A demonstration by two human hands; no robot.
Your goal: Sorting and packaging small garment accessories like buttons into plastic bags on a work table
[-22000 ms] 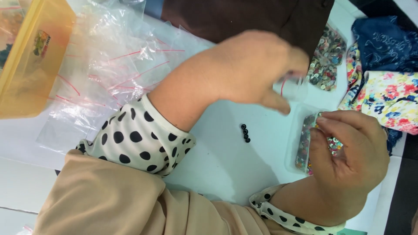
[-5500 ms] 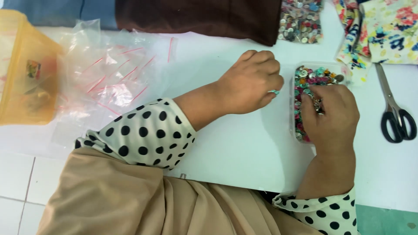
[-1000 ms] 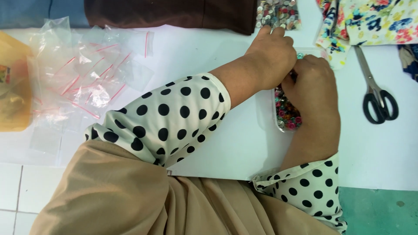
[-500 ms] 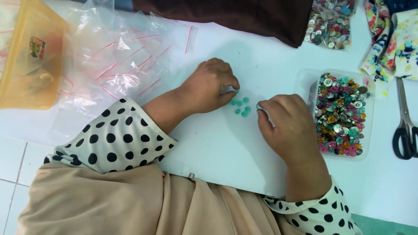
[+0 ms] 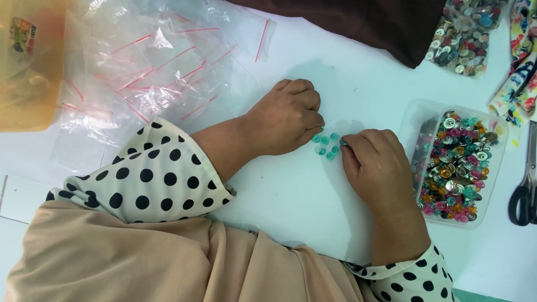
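A small cluster of teal buttons (image 5: 326,145) lies on the white desk (image 5: 291,201) between both hands. The left hand (image 5: 285,117) has curled fingers touching the cluster; the right hand (image 5: 376,168) pinches one button. Right of it sits a clear tub of mixed buttons (image 5: 460,162), scissors (image 5: 526,184) beyond; plastic bags (image 5: 151,72) lie left.
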